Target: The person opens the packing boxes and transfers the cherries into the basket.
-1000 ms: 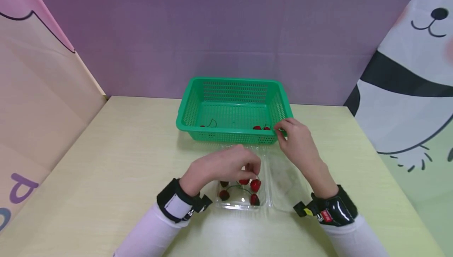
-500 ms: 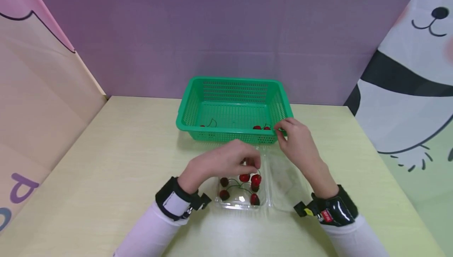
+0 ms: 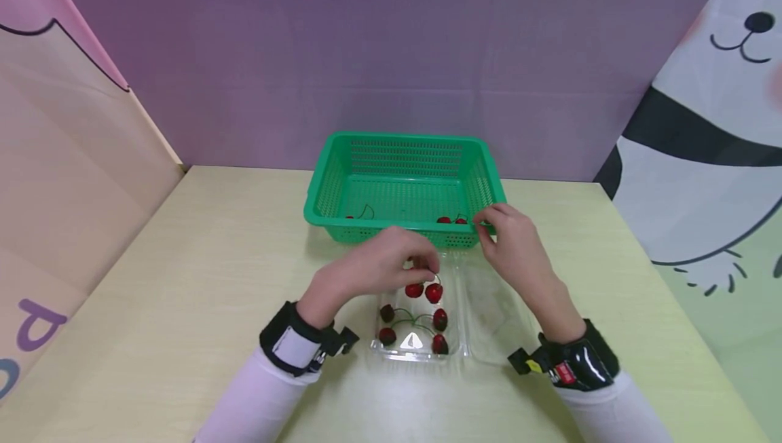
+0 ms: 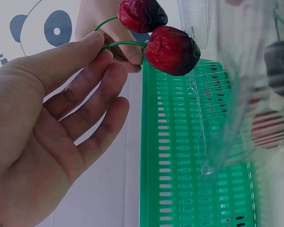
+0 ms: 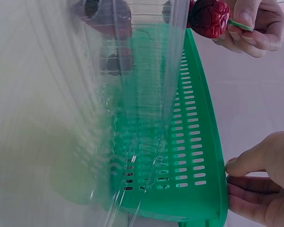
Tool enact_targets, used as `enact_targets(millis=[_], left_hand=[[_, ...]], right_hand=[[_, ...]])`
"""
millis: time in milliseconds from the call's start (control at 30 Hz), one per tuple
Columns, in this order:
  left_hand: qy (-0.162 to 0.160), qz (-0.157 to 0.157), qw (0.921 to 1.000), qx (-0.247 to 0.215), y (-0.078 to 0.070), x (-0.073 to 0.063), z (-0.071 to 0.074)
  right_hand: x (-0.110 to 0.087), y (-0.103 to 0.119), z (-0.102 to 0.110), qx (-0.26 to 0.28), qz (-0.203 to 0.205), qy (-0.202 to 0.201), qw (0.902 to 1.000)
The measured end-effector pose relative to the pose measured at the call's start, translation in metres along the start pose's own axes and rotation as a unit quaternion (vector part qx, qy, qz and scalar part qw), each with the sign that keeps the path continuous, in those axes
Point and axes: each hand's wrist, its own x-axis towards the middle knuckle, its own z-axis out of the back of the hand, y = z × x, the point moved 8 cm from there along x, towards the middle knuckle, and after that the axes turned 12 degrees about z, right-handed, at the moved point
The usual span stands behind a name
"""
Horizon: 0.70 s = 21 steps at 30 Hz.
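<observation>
My left hand (image 3: 385,263) pinches the green stems of a pair of dark red cherries (image 4: 173,51) between thumb and index finger, the other fingers loosely bent. The cherries hang over the far part of a clear plastic box (image 3: 403,356). Inside this box lie several more cherries (image 3: 440,319), joined by green stems. Behind it stands a green plastic basket (image 3: 403,224). My right hand (image 3: 513,243) grips its rim near the front right corner with thumb and fingers, as the right wrist view (image 5: 260,175) also shows.
In the basket a few cherries (image 3: 444,220) lie near the front wall, partly hidden by the rim. The box's clear lid (image 3: 497,314) lies folded out to the right on the pale wooden table (image 3: 244,280). A purple cloth backdrop (image 3: 391,56) rises behind.
My left hand has lifted and moved away from me and slightly left, carrying the cherry pair, uncovering more cherries in the box. The right hand stays at the basket rim.
</observation>
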Motion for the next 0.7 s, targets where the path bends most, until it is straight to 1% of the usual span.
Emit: enact_targets(millis=[233, 367, 533, 700], left_hand=[[-0.009, 0.019, 0.9998, -0.003, 0.006, -0.003, 0.008], [-0.021, 0.025, 0.9994, -0.007, 0.008, -0.004, 0.012], [-0.032, 0.026, 0.9991, -0.004, 0.01, -0.005, 0.016], [-0.055, 0.013, 0.9984, -0.007, 0.011, -0.006, 0.022]], right_hand=[[0.0, 0.002, 0.002, -0.002, 0.012, -0.011, 0.9999], [0.0, 0.005, 0.003, -0.008, 0.015, -0.001, 0.9998], [-0.002, 0.013, 0.0, -0.012, 0.009, 0.046, 0.9988], [-0.004, 0.023, -0.006, -0.007, 0.006, 0.106, 0.9943]])
